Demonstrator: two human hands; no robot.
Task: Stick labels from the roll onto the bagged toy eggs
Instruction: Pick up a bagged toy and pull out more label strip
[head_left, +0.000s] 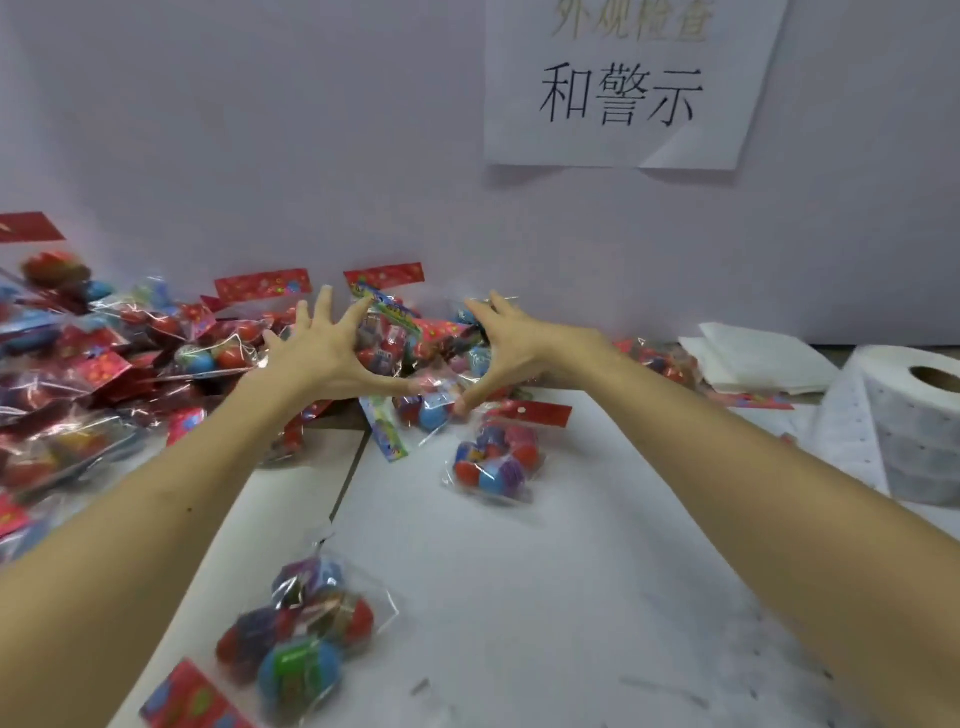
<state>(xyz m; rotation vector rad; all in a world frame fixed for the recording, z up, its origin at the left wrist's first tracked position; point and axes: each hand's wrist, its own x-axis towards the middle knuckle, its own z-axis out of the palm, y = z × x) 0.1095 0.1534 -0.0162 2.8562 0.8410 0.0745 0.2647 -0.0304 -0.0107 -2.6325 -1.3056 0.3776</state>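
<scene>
Two hands held over heap of clear-plastic bags of coloured toy eggs banked along far edge of white surface: left hand splayed wide, nothing gripped; right hand likewise spread, fingertips sunk among bags, probably so several can be raked nearer. White perforated label roll parked at right edge, untouched.

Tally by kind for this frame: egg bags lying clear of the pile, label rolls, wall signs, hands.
Egg bags clear of the pile: 2
Label roll: 1
Wall sign: 1
Hands, left hand and right hand: 2
Total: 6
</scene>
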